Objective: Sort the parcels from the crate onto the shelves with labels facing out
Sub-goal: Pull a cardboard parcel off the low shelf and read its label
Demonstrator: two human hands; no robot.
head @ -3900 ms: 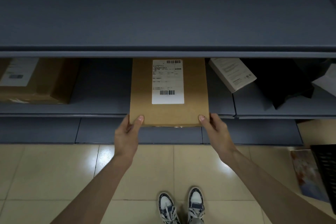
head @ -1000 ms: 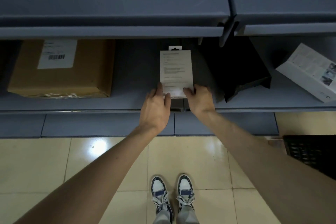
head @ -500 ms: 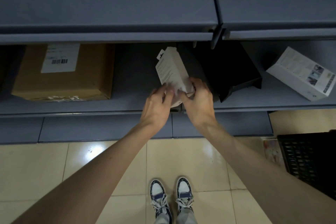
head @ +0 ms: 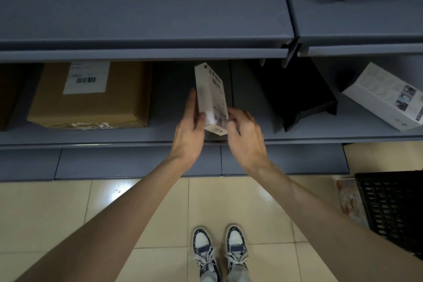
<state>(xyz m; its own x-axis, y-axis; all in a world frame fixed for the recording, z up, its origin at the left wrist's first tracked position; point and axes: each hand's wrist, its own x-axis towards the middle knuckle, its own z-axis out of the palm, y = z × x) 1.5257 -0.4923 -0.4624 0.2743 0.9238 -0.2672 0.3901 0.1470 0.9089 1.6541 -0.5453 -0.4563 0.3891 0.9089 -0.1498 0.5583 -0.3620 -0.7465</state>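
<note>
- A small white box is held at the centre of the frame, tilted, its lower end just above the front edge of the lower shelf.
- It is gripped between the left hand and the right hand, with the fingers of both curled against its lower sides.
- A brown labelled parcel is seen at left on that shelf, its label facing up.
- A black crate is seen on the floor at lower right.

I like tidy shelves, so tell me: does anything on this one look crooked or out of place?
Yes. The white box at the right lies skewed, one corner toward the shelf edge, while the brown parcel sits square. The small white box is tilted, but both hands hold it.
</note>
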